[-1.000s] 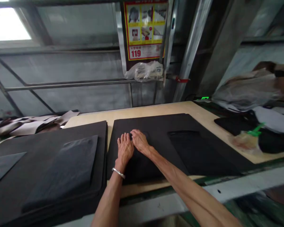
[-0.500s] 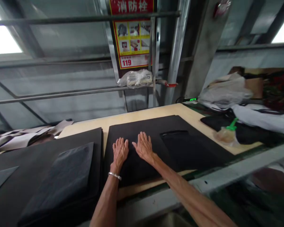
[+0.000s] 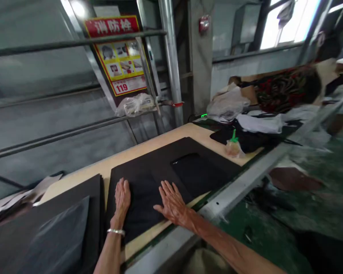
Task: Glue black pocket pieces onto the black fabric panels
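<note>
a red sign (image 3: 112, 26) on the far wall reads "消防栓" in pale characters. below it hangs a yellow-bordered poster (image 3: 122, 62) of small pictures, with "119" in red along its foot; the finer print is too small to read. a red alarm box (image 3: 203, 23) sits on the pillar to the right, its lettering unreadable.

the left hand (image 3: 122, 196) and right hand (image 3: 171, 201) both lie flat and palm down, fingers stretched out, gripping nothing. they press on a black foam sheet (image 3: 148, 167) that lies on the wooden tabletop (image 3: 148, 146), near its front edge. the hands are apart, with dark material between them. a silver bracelet (image 3: 116, 231) circles the left wrist.

a darker rectangular panel (image 3: 198, 173) lies on the same sheet, just right of the right hand. left of the sheet, almost touching it, is a stack of black sheets (image 3: 45, 213). a crumpled plastic bag (image 3: 135, 104) rests on a rail at the wall. at the table's far right end are a green-capped bottle in a bag (image 3: 233, 146), black cloth and pale wrappings.

a metal rail (image 3: 246, 175) runs along the table's front edge, under the right forearm. bare wood shows behind the sheet, up to the wall.
</note>
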`<state>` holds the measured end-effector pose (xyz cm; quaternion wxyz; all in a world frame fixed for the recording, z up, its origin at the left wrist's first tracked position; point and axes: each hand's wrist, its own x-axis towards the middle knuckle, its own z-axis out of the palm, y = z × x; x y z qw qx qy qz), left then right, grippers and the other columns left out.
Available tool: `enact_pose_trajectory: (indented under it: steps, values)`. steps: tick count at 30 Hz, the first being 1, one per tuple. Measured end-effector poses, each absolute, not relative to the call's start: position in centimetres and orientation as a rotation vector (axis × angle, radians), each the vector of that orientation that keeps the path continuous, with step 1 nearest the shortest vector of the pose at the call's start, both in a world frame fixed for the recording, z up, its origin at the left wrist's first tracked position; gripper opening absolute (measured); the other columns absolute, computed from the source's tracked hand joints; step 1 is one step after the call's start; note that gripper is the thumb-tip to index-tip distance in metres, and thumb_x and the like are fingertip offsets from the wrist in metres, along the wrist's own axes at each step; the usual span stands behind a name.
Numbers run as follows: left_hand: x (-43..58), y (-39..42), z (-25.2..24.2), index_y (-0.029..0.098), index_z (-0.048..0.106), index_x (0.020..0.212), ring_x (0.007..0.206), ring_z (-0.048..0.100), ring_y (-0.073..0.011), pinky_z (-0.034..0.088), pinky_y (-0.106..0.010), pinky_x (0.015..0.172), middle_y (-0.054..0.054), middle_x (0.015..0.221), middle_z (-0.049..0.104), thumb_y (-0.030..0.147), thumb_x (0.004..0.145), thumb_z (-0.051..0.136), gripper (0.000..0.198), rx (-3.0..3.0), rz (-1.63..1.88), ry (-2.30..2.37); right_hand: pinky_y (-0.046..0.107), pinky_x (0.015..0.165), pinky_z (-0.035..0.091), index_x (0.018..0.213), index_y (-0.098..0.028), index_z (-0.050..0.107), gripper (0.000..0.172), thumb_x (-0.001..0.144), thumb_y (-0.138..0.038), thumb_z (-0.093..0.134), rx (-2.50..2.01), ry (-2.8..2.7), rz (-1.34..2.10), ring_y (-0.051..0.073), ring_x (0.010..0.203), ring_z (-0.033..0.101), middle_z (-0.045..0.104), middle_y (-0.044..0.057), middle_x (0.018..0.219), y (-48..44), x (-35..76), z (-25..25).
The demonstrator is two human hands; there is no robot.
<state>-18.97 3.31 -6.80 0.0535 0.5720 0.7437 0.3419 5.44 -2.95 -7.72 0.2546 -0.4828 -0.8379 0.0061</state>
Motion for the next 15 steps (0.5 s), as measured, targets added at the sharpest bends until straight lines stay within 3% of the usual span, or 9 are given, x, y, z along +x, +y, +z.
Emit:
enact_pose_trajectory:
  steps: [3,8,12,15]
  values:
    - [-19.5,3.1,-6.3,0.002,0.038,0.142,0.143,0.034,-0.0291,0.029,-0.045,0.119,-0.024,0.15,0.039,0.039,0.097,0.018,0.061,1.696,1.117,2.293,0.05,0.11,0.037,0.139,-0.012,0.052,0.056,0.094,-0.046,0.052,-1.396,-2.087,-0.083,0.032,0.136,0.042,0.044,0.017,0.148,-3.7,11.3,-6.7]
    - [-18.1,1.3,-4.7,0.012,0.053,0.129,0.136,0.042,-0.0309,0.034,-0.048,0.115,-0.019,0.138,0.052,0.048,0.094,0.031,0.055,2.028,1.364,2.333,0.041,0.093,0.05,0.126,-0.015,0.059,0.04,0.095,-0.037,0.045,-1.511,-1.622,-0.053,0.026,0.105,0.061,0.063,0.015,0.117,-5.2,21.9,-3.3]
    - [-12.5,1.9,-1.8,0.018,0.061,0.117,0.122,0.052,-0.0329,0.04,-0.056,0.104,-0.013,0.121,0.064,0.049,0.093,0.036,0.046,2.168,1.22,2.302,0.033,0.07,0.053,0.121,-0.019,0.058,0.038,0.095,-0.042,0.043,-1.487,-1.403,0.132,0.019,0.079,0.063,0.064,0.011,0.102,-6.4,27.5,-3.0]
    - [-6.2,4.2,0.5,0.022,0.064,0.11,0.12,0.053,-0.0309,0.04,-0.055,0.103,-0.009,0.118,0.067,0.05,0.093,0.041,0.04,2.206,0.983,2.127,0.031,0.068,0.051,0.118,-0.017,0.059,0.037,0.093,-0.041,0.045,-1.59,-1.297,0.097,0.019,0.075,0.063,0.065,0.01,0.099,-5.9,30.6,-3.5]
